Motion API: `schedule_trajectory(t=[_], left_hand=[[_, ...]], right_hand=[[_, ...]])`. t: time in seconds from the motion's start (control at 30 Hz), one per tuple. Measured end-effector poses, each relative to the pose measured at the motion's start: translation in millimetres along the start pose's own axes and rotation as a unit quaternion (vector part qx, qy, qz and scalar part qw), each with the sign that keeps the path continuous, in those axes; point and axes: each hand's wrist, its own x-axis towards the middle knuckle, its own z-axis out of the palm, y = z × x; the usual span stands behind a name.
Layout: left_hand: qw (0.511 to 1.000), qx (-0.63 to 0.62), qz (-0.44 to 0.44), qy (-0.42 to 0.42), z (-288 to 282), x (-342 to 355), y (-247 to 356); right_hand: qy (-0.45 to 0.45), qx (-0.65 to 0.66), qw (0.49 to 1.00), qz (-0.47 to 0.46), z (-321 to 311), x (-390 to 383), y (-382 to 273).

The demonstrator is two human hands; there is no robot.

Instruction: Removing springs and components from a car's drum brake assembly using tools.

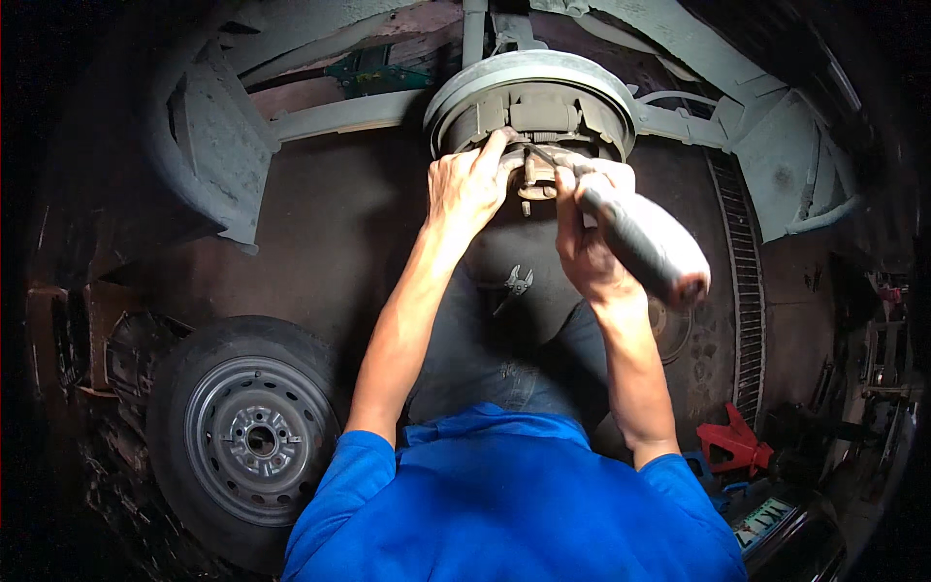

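Note:
In front of me is an open drum brake assembly (543, 116), with its curved shoes, a small spring and the hub showing inside a round backing plate. My left hand (470, 189) is at its lower left. Its fingers are closed against the parts beside the hub, and what they pinch is hidden. My right hand (592, 242) grips a screwdriver (645, 242) with a thick, worn grey handle. The dark shaft points up and left into the brake near my left fingertips; exactly where its tip rests I cannot tell.
A pair of pliers (517, 281) lies on the floor between my legs. A wheel with its tyre (257, 441) is at lower left. A red jack stand (734, 441) and a floor grate (742, 291) are on the right. Pale metal frame parts (218, 145) flank the brake.

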Motion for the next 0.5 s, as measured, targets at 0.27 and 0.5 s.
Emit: schedule_trajectory(t=[0.27,0.5], left_hand=[[0.999,0.001,0.027,0.024,3,3,6],[0.999,-0.011,0.027,0.02,-3,4,4]], right_hand=[[0.139,0.2,0.967,0.075,29,-70,15],[-0.002,-0.138,0.99,-0.015,-2,-6,3]])
